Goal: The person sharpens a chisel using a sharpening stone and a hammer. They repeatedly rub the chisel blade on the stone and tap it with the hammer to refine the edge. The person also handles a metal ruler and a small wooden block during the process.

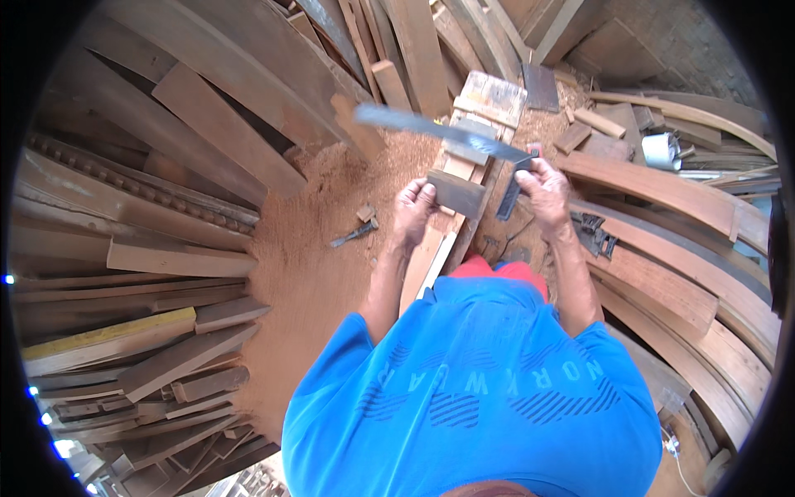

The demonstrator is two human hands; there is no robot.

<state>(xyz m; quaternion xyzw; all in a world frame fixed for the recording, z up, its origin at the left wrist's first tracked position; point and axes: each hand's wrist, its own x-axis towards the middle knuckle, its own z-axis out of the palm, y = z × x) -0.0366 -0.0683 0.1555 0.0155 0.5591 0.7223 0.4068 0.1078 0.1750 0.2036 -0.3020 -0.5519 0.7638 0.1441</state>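
My left hand is closed on the near left end of a small, flat, dark-brown wood block, thumb on top. My right hand grips a try square near its corner. The square's long metal blade points left beyond the block and is slightly blurred, while its dark stock hangs down beside the block's right end. Block and blade look apart. Under both runs a narrow wooden bench, with a grey piece lying on it, partly hidden by the blade.
A chisel-like tool and a small wood offcut lie on sawdust to the left. Stacked planks crowd the left side. More boards, a black clamp-like tool and a white container are on the right.
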